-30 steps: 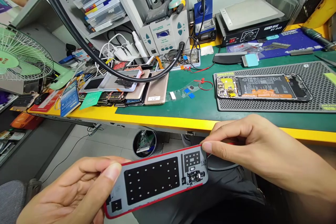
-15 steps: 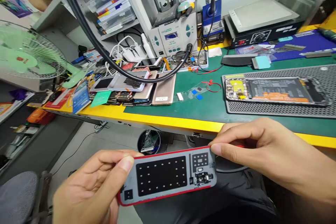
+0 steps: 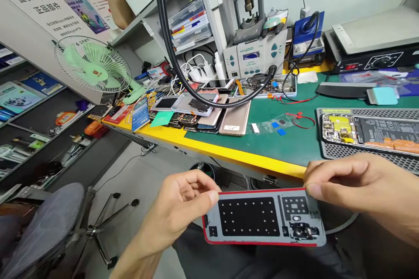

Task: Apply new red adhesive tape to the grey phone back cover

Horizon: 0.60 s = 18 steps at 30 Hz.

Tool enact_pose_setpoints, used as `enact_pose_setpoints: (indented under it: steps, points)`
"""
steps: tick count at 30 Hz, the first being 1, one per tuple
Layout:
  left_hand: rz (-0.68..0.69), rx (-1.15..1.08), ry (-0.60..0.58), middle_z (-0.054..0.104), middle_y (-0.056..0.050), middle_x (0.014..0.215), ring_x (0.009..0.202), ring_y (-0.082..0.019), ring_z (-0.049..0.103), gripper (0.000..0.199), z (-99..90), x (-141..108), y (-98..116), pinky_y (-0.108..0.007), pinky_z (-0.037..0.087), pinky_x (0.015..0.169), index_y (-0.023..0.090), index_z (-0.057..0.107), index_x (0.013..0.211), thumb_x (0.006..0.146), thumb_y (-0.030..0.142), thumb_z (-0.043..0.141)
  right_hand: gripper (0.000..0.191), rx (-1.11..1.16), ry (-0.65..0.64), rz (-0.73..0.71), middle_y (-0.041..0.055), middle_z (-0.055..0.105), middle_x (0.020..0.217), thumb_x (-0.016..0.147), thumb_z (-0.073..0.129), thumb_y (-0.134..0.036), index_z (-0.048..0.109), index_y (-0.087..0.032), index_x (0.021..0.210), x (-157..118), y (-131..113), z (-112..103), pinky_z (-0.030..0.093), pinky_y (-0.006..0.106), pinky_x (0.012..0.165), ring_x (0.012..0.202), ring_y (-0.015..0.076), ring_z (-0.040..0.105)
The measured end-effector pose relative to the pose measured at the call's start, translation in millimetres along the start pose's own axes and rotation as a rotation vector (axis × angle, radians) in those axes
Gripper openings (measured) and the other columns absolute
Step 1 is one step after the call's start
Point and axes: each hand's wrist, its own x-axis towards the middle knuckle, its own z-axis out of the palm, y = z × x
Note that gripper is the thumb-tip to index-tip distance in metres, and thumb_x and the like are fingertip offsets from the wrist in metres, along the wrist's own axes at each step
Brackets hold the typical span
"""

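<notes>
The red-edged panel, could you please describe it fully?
The red-edged panel is a smooth-looking, rounded rectangle; its grey face bears black patches, some pale-dotted, and a dark fitting near the right end. It is held crosswise before the bench: left hand pinching its upper left, right hand its upper right.

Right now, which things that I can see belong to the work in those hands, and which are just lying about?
In the work:
Red-edged panel, held between the left hand and right hand
Probably the opened phone on the perforated mat, near the right hand

Apparently just lying about:
Gold phone on the bench
Green fan
Teal block
</notes>
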Motion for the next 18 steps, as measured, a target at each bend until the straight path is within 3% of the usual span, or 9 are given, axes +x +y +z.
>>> enact_pose_setpoints:
  steps: [3,6,10,14,18]
  points:
    - [-0.014,0.194,-0.182,0.071,-0.004,0.077,0.070,-0.014,0.055,0.026,-0.7,7.1,10.6,-0.024,0.040,0.064,0.017,0.081,0.088,0.089,0.042,0.075,0.032,0.035,-0.121,0.060,0.0024,0.068,0.072,0.080,0.085,-0.049,0.079,-0.021,0.067,4.6,-14.3,2.7,0.044,0.027,0.062,0.068,0.0169,0.053]
    - [0.027,0.418,-0.291,0.072,-0.003,0.081,0.075,-0.016,0.057,0.024,9.5,17.5,23.8,-0.026,0.041,0.064,0.017,0.080,0.084,0.090,0.038,0.069,0.023,0.015,-0.163,0.073,0.0016,0.067,0.071,0.080,0.083,-0.038,0.080,-0.020,0.067,8.4,-28.3,12.5,0.043,0.027,0.062,0.067,0.0156,0.051]
    - [0.066,0.535,-0.429,0.064,0.002,0.067,0.062,-0.012,0.047,0.019,27.4,33.6,36.2,-0.024,0.035,0.054,0.017,0.079,0.082,0.087,0.031,0.067,0.018,-0.012,-0.185,0.079,0.0012,0.064,0.069,0.081,0.074,-0.030,0.080,-0.018,0.070,10.5,-38.6,24.5,0.039,0.027,0.058,0.063,0.0141,0.048]
    - [0.047,0.498,-0.437,0.057,0.006,0.060,0.056,-0.009,0.041,0.016,31.3,36.4,37.9,-0.023,0.031,0.049,0.018,0.074,0.075,0.084,0.029,0.068,0.019,-0.010,-0.166,0.084,0.0000,0.061,0.066,0.079,0.074,-0.031,0.078,-0.017,0.067,8.8,-42.8,24.8,0.037,0.026,0.057,0.061,0.0128,0.045]
    - [0.005,0.510,-0.399,0.061,0.004,0.066,0.063,-0.012,0.049,0.021,13.9,21.5,33.8,-0.025,0.036,0.056,0.020,0.069,0.073,0.086,0.037,0.070,0.015,0.065,-0.160,0.086,-0.0003,0.068,0.067,0.076,0.079,-0.027,0.079,-0.018,0.065,8.5,-44.3,14.2,0.042,0.024,0.059,0.060,0.0116,0.051]
